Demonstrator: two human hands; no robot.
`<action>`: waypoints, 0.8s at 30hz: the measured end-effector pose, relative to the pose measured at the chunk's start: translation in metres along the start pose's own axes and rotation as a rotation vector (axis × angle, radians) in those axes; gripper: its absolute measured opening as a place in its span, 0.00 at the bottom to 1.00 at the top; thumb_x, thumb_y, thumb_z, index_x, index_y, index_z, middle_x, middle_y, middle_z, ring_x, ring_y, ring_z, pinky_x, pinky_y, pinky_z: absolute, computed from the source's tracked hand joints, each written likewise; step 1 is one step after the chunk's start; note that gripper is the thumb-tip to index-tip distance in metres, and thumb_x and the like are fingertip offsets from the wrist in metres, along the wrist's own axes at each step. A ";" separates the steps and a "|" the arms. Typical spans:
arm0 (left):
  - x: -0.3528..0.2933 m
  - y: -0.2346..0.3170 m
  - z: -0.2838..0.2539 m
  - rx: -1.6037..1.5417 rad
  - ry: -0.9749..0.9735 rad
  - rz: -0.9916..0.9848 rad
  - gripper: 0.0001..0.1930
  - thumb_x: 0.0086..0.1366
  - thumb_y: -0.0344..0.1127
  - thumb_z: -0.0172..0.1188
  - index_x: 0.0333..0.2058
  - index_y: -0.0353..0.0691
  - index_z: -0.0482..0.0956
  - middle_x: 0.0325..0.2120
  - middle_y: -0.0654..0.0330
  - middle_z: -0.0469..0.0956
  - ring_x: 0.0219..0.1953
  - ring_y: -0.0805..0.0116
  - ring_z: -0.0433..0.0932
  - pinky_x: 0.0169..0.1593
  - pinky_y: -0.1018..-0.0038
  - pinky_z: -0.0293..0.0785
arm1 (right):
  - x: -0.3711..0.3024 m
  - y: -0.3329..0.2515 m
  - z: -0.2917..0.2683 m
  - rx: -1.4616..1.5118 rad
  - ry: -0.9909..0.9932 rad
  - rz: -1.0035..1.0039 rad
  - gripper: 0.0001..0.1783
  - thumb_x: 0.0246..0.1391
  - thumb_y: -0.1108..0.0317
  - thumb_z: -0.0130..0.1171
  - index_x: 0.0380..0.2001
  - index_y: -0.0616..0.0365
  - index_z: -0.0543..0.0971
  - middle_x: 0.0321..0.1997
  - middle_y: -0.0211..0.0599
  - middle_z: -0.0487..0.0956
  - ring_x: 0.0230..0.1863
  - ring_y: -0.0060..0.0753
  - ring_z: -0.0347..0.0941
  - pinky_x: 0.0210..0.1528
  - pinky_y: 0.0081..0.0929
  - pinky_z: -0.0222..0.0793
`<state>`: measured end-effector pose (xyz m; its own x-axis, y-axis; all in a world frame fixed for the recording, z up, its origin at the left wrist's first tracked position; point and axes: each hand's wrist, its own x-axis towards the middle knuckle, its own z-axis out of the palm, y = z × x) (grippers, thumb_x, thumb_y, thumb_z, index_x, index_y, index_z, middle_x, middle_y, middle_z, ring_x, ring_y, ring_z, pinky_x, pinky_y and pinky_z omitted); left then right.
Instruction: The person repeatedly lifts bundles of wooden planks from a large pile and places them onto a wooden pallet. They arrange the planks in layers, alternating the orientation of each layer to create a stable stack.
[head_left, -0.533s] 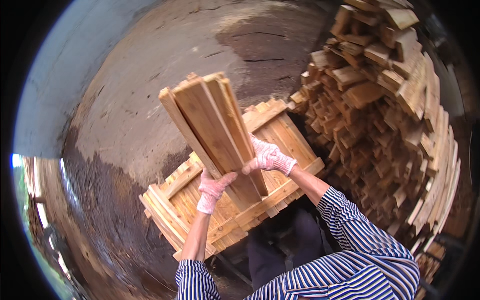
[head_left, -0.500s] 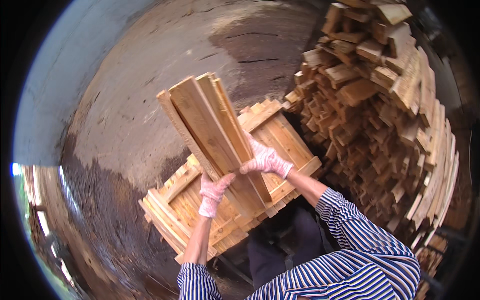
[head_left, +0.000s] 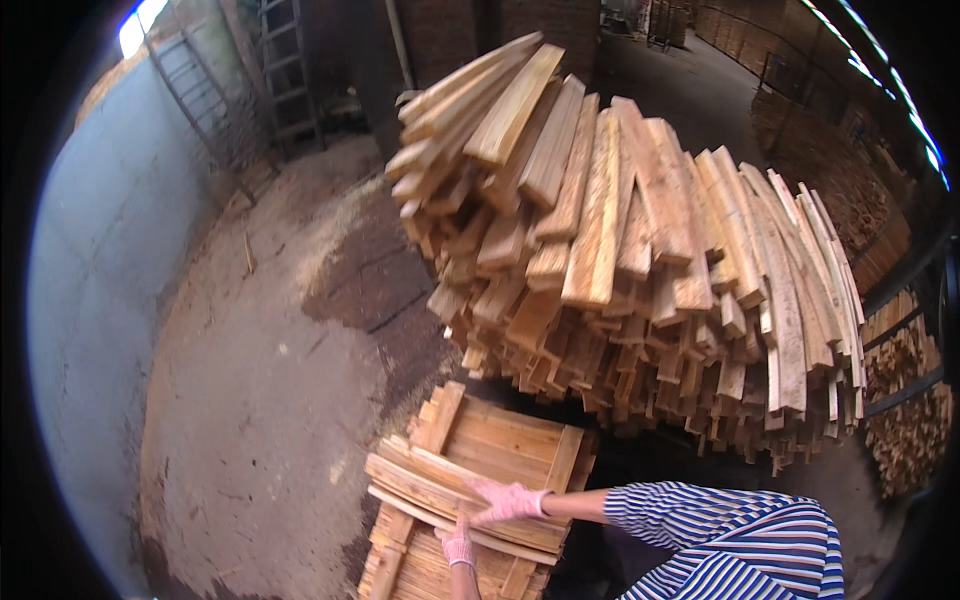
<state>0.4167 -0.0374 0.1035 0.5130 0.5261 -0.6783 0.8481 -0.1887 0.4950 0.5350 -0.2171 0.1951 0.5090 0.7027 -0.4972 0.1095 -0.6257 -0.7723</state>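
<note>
Several loose wooden boards [head_left: 425, 478] lie side by side across a slatted wooden panel [head_left: 500, 437]. My right hand [head_left: 510, 502], in a pink-and-white knitted glove, holds the boards near their middle, its thumb and fingers spread over them. Close beside it, my left hand [head_left: 457, 547], gloved alike, grips the near edge of the boards with the thumb pointing up. Its lower fingers are partly hidden. Crosspieces [head_left: 562, 460] run over the panel's slats.
A tall, uneven pile of cut boards [head_left: 640, 230] rises beyond the panel and to the right. A bluish wall [head_left: 110, 270] runs along the left, with a ladder [head_left: 285, 70] at the back. More stacked wood [head_left: 905, 400] stands at the far right.
The boards, held up on end above the panel before, now lie flat across it, with both hands still on them. My view has swung up and right, showing more of the pile.
</note>
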 end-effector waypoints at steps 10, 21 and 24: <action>-0.095 0.418 -0.141 -0.704 0.304 1.101 0.29 0.71 0.37 0.61 0.65 0.33 0.64 0.61 0.49 0.70 0.61 0.61 0.69 0.66 0.67 0.65 | -0.173 -0.195 -0.317 0.363 0.797 -0.593 0.55 0.55 0.47 0.67 0.75 0.56 0.47 0.78 0.52 0.48 0.78 0.51 0.46 0.77 0.47 0.48; -0.145 0.810 -0.135 0.129 0.289 1.278 0.22 0.73 0.40 0.56 0.62 0.37 0.71 0.59 0.57 0.76 0.59 0.64 0.74 0.60 0.75 0.68 | -0.078 -0.173 -0.492 0.253 1.061 -0.221 0.72 0.48 0.24 0.58 0.75 0.53 0.27 0.81 0.46 0.27 0.81 0.43 0.22 0.80 0.39 0.37; -0.144 0.810 -0.114 0.966 0.257 0.996 0.23 0.75 0.45 0.45 0.63 0.44 0.70 0.60 0.52 0.74 0.59 0.60 0.74 0.61 0.67 0.69 | -0.084 -0.144 -0.514 0.474 1.008 -0.212 0.73 0.48 0.28 0.62 0.75 0.54 0.28 0.81 0.47 0.30 0.81 0.46 0.27 0.80 0.36 0.36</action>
<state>1.0153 -0.1717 0.6641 0.9937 -0.0483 -0.1010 -0.0415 -0.9968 0.0683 0.9152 -0.3602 0.5519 0.9978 0.0523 0.0414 0.0504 -0.1846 -0.9815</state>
